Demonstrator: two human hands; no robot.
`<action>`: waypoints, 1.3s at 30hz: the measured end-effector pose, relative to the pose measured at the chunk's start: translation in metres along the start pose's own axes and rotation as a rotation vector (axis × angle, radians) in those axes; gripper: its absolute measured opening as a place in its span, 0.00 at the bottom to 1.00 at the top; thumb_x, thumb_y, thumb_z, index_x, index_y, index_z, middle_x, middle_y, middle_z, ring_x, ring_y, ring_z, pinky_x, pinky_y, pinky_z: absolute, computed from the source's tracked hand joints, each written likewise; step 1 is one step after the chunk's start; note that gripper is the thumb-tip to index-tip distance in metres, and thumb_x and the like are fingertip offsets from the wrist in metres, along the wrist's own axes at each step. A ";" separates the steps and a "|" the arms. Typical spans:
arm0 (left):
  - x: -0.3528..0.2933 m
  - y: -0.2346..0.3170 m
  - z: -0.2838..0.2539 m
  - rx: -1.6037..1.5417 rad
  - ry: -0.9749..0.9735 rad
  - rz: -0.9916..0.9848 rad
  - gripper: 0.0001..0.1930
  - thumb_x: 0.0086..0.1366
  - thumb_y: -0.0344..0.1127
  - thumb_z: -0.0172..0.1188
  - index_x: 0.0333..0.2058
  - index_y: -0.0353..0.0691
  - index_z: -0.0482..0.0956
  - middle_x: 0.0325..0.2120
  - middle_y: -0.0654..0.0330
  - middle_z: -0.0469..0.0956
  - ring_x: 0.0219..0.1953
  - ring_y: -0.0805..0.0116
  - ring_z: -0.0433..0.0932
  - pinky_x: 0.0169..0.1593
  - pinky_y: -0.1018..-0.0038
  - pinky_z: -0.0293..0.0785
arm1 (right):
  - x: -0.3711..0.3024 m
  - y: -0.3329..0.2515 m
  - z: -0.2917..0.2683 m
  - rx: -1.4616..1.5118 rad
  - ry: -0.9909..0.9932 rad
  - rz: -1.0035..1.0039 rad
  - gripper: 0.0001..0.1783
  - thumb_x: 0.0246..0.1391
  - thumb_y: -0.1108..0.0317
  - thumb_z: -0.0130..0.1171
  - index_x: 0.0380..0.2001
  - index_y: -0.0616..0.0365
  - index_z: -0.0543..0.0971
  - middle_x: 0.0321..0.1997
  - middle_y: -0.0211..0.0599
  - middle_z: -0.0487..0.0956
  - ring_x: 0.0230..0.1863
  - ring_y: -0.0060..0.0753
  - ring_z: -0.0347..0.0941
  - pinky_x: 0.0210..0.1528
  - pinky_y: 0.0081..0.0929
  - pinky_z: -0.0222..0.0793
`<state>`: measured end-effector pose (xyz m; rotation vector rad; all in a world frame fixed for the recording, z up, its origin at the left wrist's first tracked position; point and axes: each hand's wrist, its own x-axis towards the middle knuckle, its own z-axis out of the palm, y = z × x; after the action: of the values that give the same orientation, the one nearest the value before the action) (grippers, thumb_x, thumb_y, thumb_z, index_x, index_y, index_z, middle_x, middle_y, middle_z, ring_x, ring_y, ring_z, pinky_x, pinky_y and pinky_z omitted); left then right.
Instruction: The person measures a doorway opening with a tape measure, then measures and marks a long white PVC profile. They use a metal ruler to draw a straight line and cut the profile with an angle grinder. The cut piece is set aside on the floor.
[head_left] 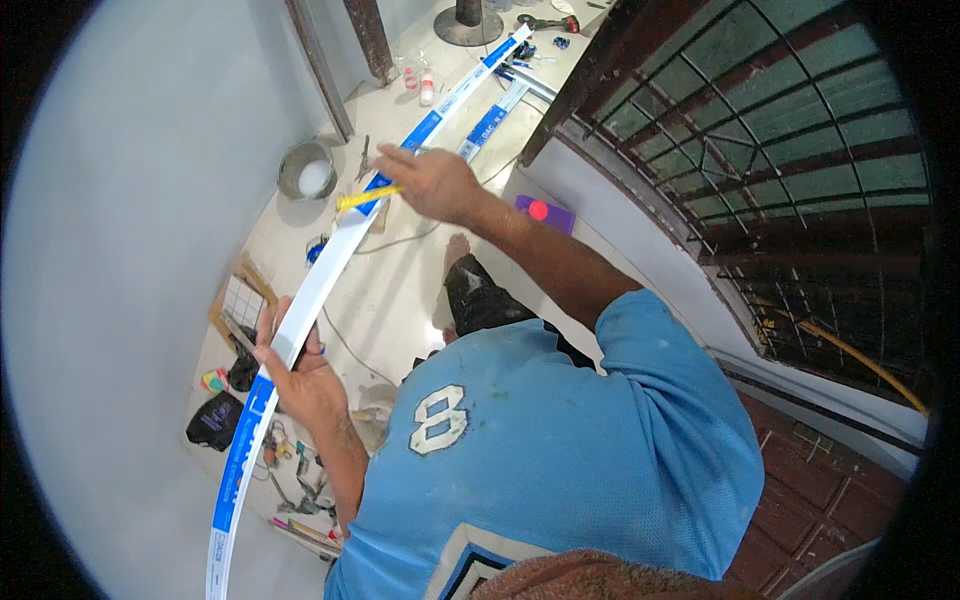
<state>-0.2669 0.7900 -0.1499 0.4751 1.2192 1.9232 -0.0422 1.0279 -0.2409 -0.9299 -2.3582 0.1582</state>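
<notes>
A long white strip [327,265] with blue film bands runs from the lower left to the far top, crossing in front of me at a slant. My left hand [312,388] grips it from below, thumb on one side and fingers on the other. By the left thumb shows a thin grey flat piece [240,335]; whether the hand holds it I cannot tell. Farther along, my right hand [435,184] is closed over a narrow yellow stick-like piece [370,197], laid across the strip. Its exact kind is unclear, and the palm is hidden.
A round bucket [306,171] with white contents stands beyond the strip at left. Another blue-and-white piece [488,128] lies ahead. A purple container [546,214] with a red cap sits near the barred window [740,140]. Loose tools [305,490] and a black bag [215,420] lie lower left.
</notes>
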 end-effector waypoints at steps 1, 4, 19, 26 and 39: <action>0.019 -0.012 0.017 -0.025 -0.012 -0.013 0.35 0.82 0.55 0.47 0.70 0.26 0.61 0.67 0.32 0.68 0.72 0.47 0.68 0.74 0.53 0.69 | 0.012 0.006 0.003 0.027 -0.003 -0.030 0.28 0.56 0.64 0.67 0.61 0.47 0.80 0.68 0.41 0.79 0.33 0.46 0.84 0.37 0.41 0.80; 0.079 -0.046 0.061 -0.074 -0.060 -0.075 0.35 0.82 0.54 0.46 0.70 0.26 0.61 0.67 0.32 0.67 0.73 0.47 0.67 0.74 0.54 0.69 | 0.046 0.037 0.011 0.041 0.003 0.022 0.22 0.56 0.65 0.65 0.55 0.46 0.81 0.60 0.39 0.82 0.35 0.47 0.85 0.36 0.44 0.81; 0.323 -0.158 0.179 -0.139 -0.335 -0.374 0.26 0.79 0.44 0.56 0.65 0.29 0.69 0.68 0.41 0.70 0.71 0.50 0.69 0.74 0.52 0.70 | 0.192 0.299 0.057 0.169 -0.259 0.219 0.06 0.56 0.64 0.62 0.36 0.48 0.84 0.40 0.37 0.85 0.40 0.50 0.86 0.40 0.50 0.81; 0.445 -0.211 0.272 0.106 -0.652 -0.321 0.32 0.80 0.47 0.54 0.69 0.27 0.63 0.72 0.39 0.63 0.72 0.43 0.68 0.74 0.50 0.68 | 0.294 0.440 0.057 0.082 -0.542 0.374 0.08 0.59 0.60 0.63 0.37 0.49 0.83 0.36 0.37 0.85 0.42 0.53 0.84 0.43 0.52 0.80; 0.558 -0.258 0.373 0.019 -0.695 -0.590 0.41 0.79 0.59 0.49 0.75 0.30 0.53 0.75 0.36 0.57 0.73 0.42 0.67 0.72 0.50 0.71 | 0.407 0.580 0.020 0.093 -0.502 0.330 0.13 0.52 0.56 0.71 0.39 0.49 0.86 0.38 0.36 0.85 0.42 0.53 0.84 0.43 0.52 0.80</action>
<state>-0.2527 1.5011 -0.2568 0.6378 0.7909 1.1028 0.0495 1.7311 -0.2417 -1.3518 -2.5871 0.6981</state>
